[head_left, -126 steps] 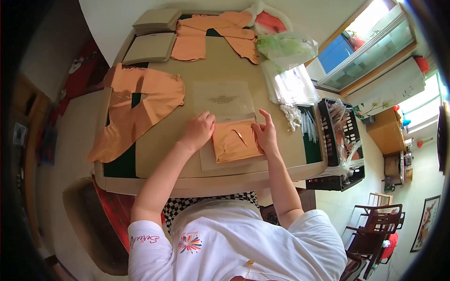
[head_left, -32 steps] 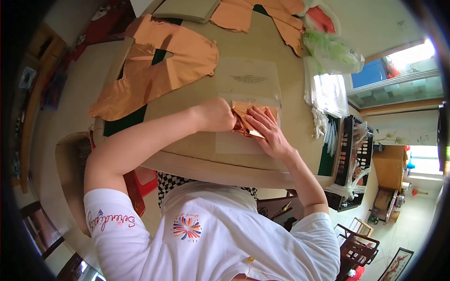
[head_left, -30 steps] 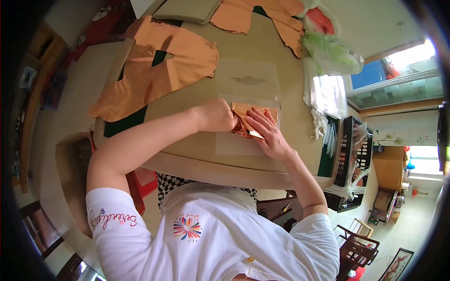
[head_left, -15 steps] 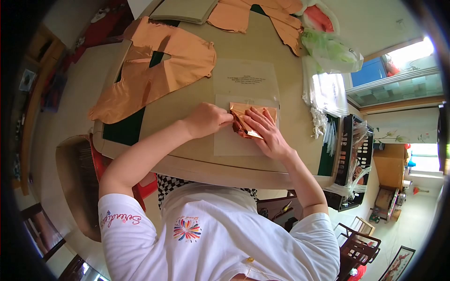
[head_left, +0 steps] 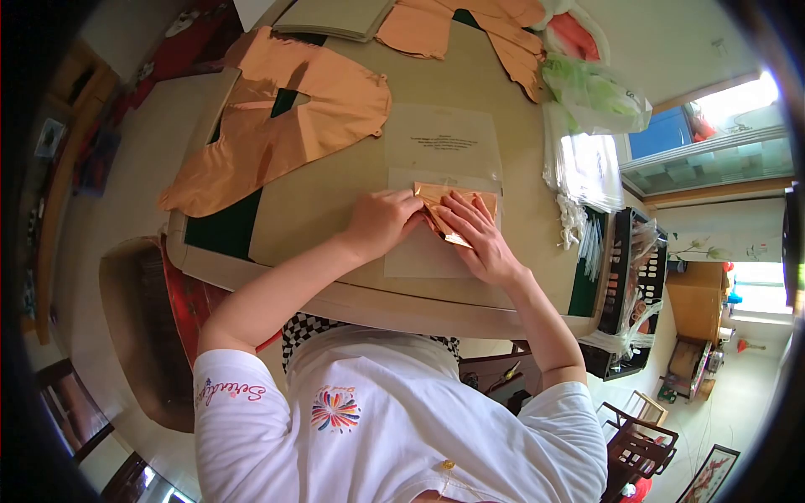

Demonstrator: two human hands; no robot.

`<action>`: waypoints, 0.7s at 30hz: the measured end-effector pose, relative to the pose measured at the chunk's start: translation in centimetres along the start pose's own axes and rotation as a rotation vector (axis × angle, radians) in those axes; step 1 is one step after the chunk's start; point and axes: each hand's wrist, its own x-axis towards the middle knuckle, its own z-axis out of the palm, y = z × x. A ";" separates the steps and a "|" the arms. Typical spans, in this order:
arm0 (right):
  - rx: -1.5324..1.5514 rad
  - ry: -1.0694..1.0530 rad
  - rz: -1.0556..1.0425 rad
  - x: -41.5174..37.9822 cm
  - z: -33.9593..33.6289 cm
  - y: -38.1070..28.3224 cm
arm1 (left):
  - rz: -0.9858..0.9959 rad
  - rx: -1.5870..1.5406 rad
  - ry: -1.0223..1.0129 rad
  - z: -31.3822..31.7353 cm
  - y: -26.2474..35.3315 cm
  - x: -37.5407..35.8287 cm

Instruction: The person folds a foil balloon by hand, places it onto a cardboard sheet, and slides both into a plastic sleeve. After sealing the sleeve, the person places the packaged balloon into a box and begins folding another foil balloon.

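Observation:
A folded rose-gold foil balloon (head_left: 428,194) lies on a clear plastic bag (head_left: 402,261) whose flap carries printed text. My left hand (head_left: 381,222) has its fingers closed at the left edge of the folded foil, the fingertips partly hidden. Flat across the top of it rests my right hand (head_left: 475,235), fingers stretched out and pressing down. To the left, a large flat foil balloon (head_left: 306,126) shaped like a number is spread on the table.
More foil balloons (head_left: 415,29) lie at the table's far side beside a stack of card sheets (head_left: 331,17). On the right are a green-white plastic bag (head_left: 587,92), clear bags (head_left: 583,168), white straws (head_left: 592,247) and a black crate (head_left: 620,268).
My left hand has turned and come closer over the left edge of the folded foil, its elbow shifting right. My right hand stays flat on the foil.

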 end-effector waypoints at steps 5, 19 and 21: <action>0.013 0.000 0.009 0.1 -0.1 -0.2 | 0.013 0.016 0.114 1.0 0.4 -0.1; -0.006 0.004 0.001 0.0 0.0 -0.1 | 0.193 0.154 0.111 1.2 0.7 -3.2; -0.005 0.004 0.004 0.0 -0.1 -0.2 | 0.204 0.177 0.092 1.2 0.6 -3.3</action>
